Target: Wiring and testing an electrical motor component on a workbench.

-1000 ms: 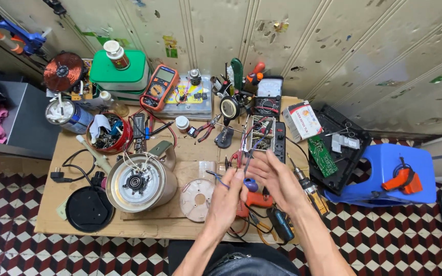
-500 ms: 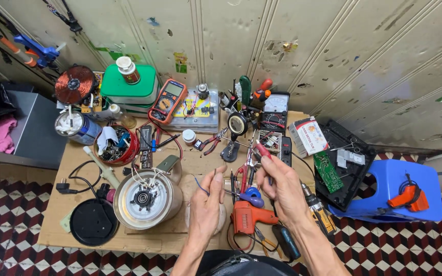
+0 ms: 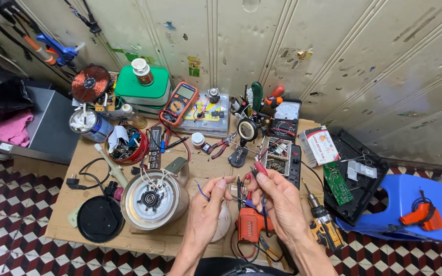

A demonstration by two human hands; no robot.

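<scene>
My left hand (image 3: 204, 210) is raised over the low wooden table (image 3: 78, 225) and pinches a thin blue wire (image 3: 200, 191) between thumb and fingers. Close to its right, my right hand (image 3: 281, 203) grips a small red-handled tool (image 3: 258, 168) that points up and to the left. A thin black probe (image 3: 239, 185) stands between the two hands. Under them an orange soldering gun (image 3: 251, 226) lies on the table, and a white disc (image 3: 225, 225) is mostly hidden by my left hand.
A round metal appliance base (image 3: 152, 199) and a black lid (image 3: 100, 219) lie to the left. Behind are a red bowl of parts (image 3: 126, 145), an orange multimeter (image 3: 179, 104) and a black power strip (image 3: 294, 166). To the right are a yellow drill (image 3: 324, 228), a green circuit board (image 3: 337, 183) and a blue stool (image 3: 384, 204).
Both hands have lifted off the table and drawn together. The left hand now pinches the blue wire and the right hand holds the red-handled tool up.
</scene>
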